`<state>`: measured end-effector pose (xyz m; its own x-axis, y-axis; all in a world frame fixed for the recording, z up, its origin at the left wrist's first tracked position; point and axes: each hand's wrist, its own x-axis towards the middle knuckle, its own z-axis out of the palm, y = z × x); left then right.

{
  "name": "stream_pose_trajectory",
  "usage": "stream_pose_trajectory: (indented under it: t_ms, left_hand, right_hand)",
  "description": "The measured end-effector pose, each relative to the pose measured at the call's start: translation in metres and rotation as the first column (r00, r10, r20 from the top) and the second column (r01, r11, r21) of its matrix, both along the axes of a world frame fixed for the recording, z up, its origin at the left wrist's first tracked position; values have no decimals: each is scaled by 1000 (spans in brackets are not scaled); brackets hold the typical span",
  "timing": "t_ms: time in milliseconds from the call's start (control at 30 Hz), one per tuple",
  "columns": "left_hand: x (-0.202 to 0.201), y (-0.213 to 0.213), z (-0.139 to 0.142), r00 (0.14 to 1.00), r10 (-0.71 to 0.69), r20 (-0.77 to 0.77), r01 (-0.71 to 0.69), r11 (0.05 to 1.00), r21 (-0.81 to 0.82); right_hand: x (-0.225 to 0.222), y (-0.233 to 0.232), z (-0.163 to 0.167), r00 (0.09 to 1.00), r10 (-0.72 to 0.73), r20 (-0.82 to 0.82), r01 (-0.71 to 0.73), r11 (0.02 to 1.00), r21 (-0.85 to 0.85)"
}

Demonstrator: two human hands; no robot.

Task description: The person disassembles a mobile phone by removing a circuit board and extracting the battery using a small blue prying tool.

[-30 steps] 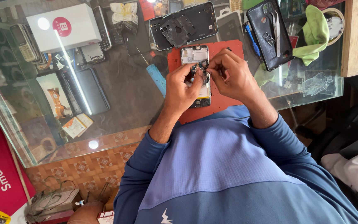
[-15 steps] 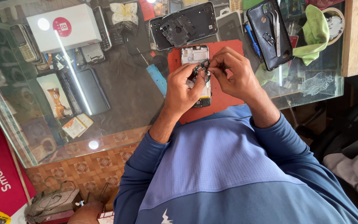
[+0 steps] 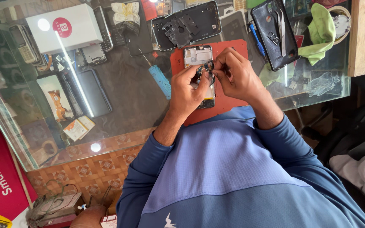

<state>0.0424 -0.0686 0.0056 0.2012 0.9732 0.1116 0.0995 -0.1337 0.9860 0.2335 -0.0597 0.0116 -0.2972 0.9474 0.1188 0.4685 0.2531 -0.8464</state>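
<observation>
Fingertip work over slim opened phone with bare silver-and-black innards [image 3: 197, 55], lying flat on red rubber mat [image 3: 231, 47] atop glass desk [image 3: 119, 97]: left hand [image 3: 186, 86] and right hand [image 3: 237, 76] both pinched narrow on small dark component [image 3: 208, 67], held just above the phone's middle. Judged mid-step, fitting or freeing that part, calling next for a steady, fine pinch and little force. Long axis running 12 to 6 o'clock, upper end toward 12; blue-handled screwdriver [image 3: 159, 81] near, at 9 o'clock.
</observation>
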Motion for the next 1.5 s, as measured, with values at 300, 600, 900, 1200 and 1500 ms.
stream_pose_trajectory:
  t_ms: [300,600,900,1200,1500]
  left_hand:
    - [4,-4,-24,995,27,94,-5,972,-233]
    - [-14,-3,-45,869,211,446,27,882,-470]
    - [-18,-15,-42,729,197,656,199,855,-478]
    - [-11,-27,-54,768,134,627,198,880,-431]
    - [-4,-28,-38,963,-7,270,77,966,-248]
  right_hand:
    - [1,-7,-9,996,-31,-89,53,967,249]
    - [19,-2,-10,987,-132,92,115,978,171]
    - [-15,-15,30,997,-80,23,75,985,154]
    - [-34,-14,26,991,-16,136,-21,964,267]
    - [-27,-13,18,1000,17,16,-19,997,81]
